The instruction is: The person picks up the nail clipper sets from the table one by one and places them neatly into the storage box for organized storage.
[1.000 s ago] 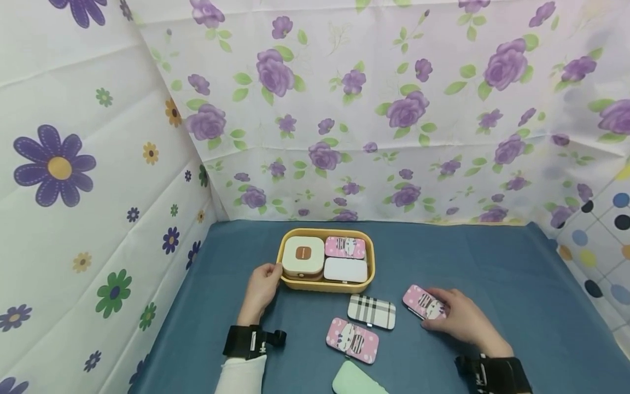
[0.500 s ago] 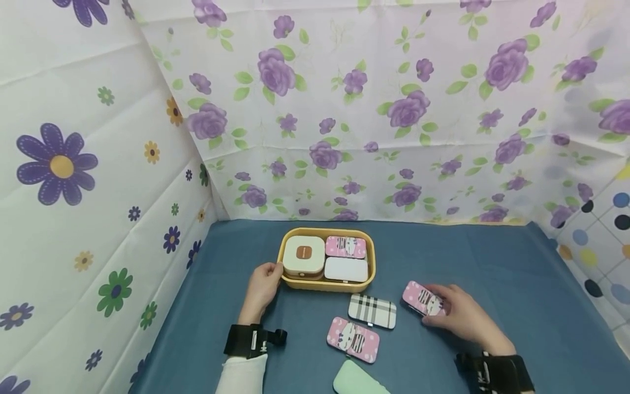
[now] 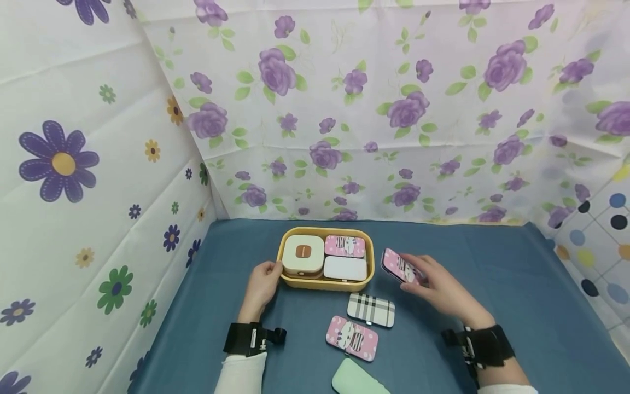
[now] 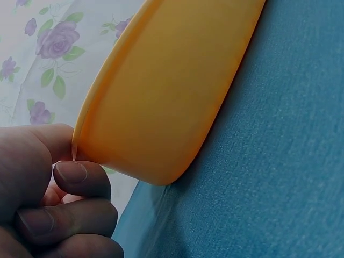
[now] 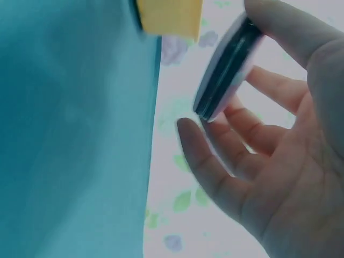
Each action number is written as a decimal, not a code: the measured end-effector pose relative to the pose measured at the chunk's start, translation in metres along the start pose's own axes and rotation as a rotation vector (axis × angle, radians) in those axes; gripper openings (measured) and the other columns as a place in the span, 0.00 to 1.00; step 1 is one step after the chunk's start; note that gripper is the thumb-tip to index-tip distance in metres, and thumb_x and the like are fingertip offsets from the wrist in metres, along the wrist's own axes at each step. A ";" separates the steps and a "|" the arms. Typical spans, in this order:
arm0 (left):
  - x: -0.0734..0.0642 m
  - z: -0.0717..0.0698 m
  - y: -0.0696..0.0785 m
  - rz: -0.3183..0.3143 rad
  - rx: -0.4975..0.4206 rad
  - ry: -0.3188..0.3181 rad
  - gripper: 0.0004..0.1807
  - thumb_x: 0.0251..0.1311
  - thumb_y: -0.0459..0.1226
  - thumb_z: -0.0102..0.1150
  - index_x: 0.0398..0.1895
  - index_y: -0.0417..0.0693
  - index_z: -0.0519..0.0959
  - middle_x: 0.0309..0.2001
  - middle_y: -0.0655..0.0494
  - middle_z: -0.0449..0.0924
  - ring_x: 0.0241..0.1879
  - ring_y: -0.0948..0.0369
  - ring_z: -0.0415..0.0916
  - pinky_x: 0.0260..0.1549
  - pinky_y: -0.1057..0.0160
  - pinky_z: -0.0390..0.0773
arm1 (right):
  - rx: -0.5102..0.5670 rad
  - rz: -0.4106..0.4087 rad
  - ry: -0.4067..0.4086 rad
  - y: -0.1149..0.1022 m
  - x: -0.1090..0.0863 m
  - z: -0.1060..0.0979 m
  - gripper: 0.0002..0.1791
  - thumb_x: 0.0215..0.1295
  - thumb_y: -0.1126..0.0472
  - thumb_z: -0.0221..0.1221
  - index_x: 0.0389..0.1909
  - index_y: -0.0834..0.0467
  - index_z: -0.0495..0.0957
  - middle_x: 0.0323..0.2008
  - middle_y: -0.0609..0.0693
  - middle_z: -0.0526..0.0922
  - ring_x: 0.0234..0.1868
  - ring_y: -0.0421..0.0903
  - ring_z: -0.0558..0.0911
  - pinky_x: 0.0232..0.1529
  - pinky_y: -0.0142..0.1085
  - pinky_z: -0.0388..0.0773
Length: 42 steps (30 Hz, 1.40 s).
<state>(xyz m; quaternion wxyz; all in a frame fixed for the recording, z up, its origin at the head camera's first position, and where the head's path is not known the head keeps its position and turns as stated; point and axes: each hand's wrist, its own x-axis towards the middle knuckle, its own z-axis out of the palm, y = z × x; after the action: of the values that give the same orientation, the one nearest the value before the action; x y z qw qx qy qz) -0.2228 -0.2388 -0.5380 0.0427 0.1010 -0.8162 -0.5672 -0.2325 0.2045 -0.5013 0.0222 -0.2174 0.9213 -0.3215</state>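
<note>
My left hand [image 3: 261, 285] pinches the left rim of a yellow oblong tray [image 3: 315, 285]. In the left wrist view, thumb and forefinger meet on the tray's lip [image 4: 76, 141], the other fingers curled below. My right hand [image 3: 439, 287] holds a small flat pink case [image 3: 400, 266] with a cartoon cat print, tilted above the cloth just right of the tray. The right wrist view shows the case [image 5: 224, 70] edge-on, gripped between thumb and fingers. Inside the tray sit a cream square case [image 3: 303, 253], another pink case [image 3: 344, 246] and a white case [image 3: 345, 268].
In front of the tray lie a plaid case [image 3: 371, 310], a second cat-print pink case [image 3: 351, 338] and a mint-green case [image 3: 358, 378], partly cut off by the frame edge. Blue cloth [image 3: 467, 249] covers the table. Floral curtains stand behind and at the sides.
My right hand has lifted the pink case and carried it up and left toward the tray, tilting it. My left hand has stayed at the tray's rim.
</note>
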 end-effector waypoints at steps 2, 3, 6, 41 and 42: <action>0.000 0.000 0.001 0.005 0.002 0.008 0.21 0.82 0.46 0.54 0.32 0.41 0.80 0.19 0.55 0.67 0.18 0.57 0.60 0.21 0.59 0.63 | -0.006 -0.029 -0.002 -0.007 0.011 0.001 0.39 0.75 0.47 0.68 0.82 0.45 0.65 0.62 0.53 0.76 0.49 0.48 0.75 0.48 0.48 0.74; 0.001 0.000 0.001 0.008 0.006 0.012 0.21 0.82 0.46 0.54 0.32 0.41 0.80 0.19 0.55 0.67 0.19 0.57 0.61 0.21 0.59 0.63 | -0.008 -0.040 -0.004 -0.010 0.016 0.001 0.39 0.75 0.46 0.68 0.82 0.45 0.65 0.63 0.53 0.75 0.50 0.48 0.75 0.49 0.49 0.75; 0.002 0.000 0.002 0.009 0.022 0.016 0.21 0.82 0.47 0.54 0.33 0.41 0.81 0.20 0.55 0.69 0.19 0.57 0.62 0.22 0.59 0.64 | -0.020 -0.060 -0.017 -0.019 0.029 0.003 0.39 0.75 0.46 0.67 0.82 0.44 0.65 0.64 0.52 0.75 0.51 0.49 0.76 0.49 0.49 0.74; -0.001 -0.001 0.001 0.015 0.007 0.014 0.20 0.82 0.44 0.55 0.32 0.41 0.80 0.18 0.58 0.64 0.17 0.59 0.59 0.20 0.60 0.61 | -0.331 -0.252 -0.032 -0.060 0.108 0.047 0.32 0.76 0.51 0.67 0.78 0.45 0.73 0.65 0.59 0.77 0.63 0.59 0.77 0.57 0.53 0.77; -0.001 -0.001 0.001 0.016 0.011 0.014 0.20 0.82 0.45 0.54 0.32 0.41 0.80 0.18 0.58 0.64 0.17 0.59 0.59 0.20 0.60 0.61 | -0.343 -0.254 -0.032 -0.059 0.110 0.048 0.32 0.76 0.51 0.67 0.78 0.45 0.73 0.65 0.59 0.77 0.63 0.59 0.77 0.58 0.54 0.76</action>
<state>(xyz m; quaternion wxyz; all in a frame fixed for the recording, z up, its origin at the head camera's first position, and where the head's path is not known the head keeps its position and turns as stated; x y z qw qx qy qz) -0.2221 -0.2389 -0.5368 0.0523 0.0988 -0.8198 -0.5617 -0.3003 0.0895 -0.4928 -0.0413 -0.3376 0.9273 -0.1566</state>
